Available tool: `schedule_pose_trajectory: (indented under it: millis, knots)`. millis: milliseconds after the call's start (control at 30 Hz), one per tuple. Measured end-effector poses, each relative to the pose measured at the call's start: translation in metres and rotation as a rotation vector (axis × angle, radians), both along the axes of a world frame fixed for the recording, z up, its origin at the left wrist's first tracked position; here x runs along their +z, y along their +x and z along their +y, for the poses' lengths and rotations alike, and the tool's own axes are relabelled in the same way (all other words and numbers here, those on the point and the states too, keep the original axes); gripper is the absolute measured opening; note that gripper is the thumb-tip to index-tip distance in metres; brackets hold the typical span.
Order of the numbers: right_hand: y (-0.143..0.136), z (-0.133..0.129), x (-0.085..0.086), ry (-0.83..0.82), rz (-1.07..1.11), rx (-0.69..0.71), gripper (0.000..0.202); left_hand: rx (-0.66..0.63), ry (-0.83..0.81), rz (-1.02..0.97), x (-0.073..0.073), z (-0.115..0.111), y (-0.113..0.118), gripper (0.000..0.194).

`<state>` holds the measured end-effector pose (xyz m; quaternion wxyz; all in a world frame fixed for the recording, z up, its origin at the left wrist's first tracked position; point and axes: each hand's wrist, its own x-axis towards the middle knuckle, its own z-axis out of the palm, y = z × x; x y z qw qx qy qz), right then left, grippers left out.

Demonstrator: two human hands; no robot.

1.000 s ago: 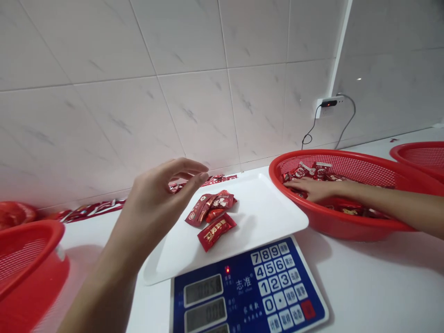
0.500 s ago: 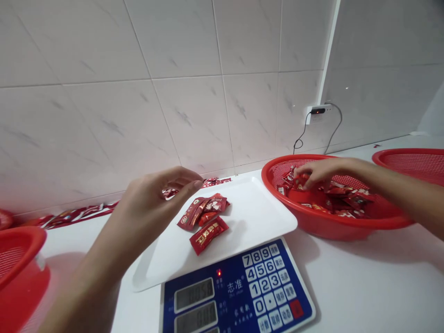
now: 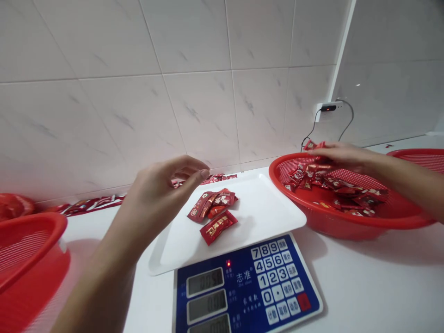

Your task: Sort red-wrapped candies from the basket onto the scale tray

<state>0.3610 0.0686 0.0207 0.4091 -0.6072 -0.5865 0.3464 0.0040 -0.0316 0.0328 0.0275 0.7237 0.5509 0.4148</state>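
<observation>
Several red wrapped candies [image 3: 218, 226] lie in a small pile on the white weighing tray [image 3: 270, 217]. The tray sits on a blue digital scale [image 3: 249, 289]. Over the tray's left side hovers my left hand [image 3: 159, 189], its fingers curled and thumb tip close to the index finger, with no item showing in it. At the right, my right hand [image 3: 342, 155] is closed on a few red candies [image 3: 316, 147] just above the red plastic basket [image 3: 322, 217]. More red candies [image 3: 350, 192] fill part of that basket. The right hand's fingertips are partly hidden.
Another red basket [image 3: 34, 236] stands at the left edge, and a third basket [image 3: 419, 157] at the far right. Along the tiled wall lies a row of red packets [image 3: 90, 203]. A wall socket [image 3: 328, 110] with cables is above the right basket.
My right hand has risen from inside the basket with a few candies in it. The left hand holds much the same pose over the tray. The whole view has shifted slightly.
</observation>
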Motion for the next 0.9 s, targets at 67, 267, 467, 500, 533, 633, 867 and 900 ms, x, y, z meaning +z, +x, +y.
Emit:
schedule_pose_trajectory:
  millis: [67, 267, 467, 500, 533, 633, 867, 900]
  knots:
    - [-0.015, -0.011, 0.012, 0.034, 0.264, -0.056, 0.010, 0.009, 0.018, -0.018, -0.001, -0.001, 0.002, 0.027]
    - [-0.095, -0.049, 0.020, 0.068, 0.511, 0.350, 0.021, -0.070, 0.004, -0.111, -0.003, -0.004, 0.013, 0.033]
    - [-0.138, -0.056, -0.004, 0.071, 0.276, 0.731, 0.028, -0.333, -0.126, -0.185, -0.002, -0.002, 0.011, 0.038]
    - [-0.138, -0.055, -0.006, 0.050, 0.271, 0.752, 0.028, -0.366, -0.144, -0.184, -0.003, -0.002, 0.012, 0.034]
    - [-0.137, -0.054, -0.008, 0.026, 0.276, 0.770, 0.029, -0.391, -0.156, -0.183, -0.003, -0.002, 0.014, 0.029]
    - [-0.133, -0.051, -0.014, -0.043, 0.294, 0.787, 0.029, -0.398, -0.184, -0.175, -0.008, -0.001, 0.023, 0.017]
    - [-0.133, -0.041, -0.018, -0.015, 0.429, 0.577, 0.032, -0.184, -0.131, -0.131, -0.005, -0.002, 0.006, 0.025]
    - [-0.133, -0.041, -0.017, -0.013, 0.459, 0.562, 0.034, -0.140, -0.122, -0.081, -0.005, -0.006, -0.003, 0.028]
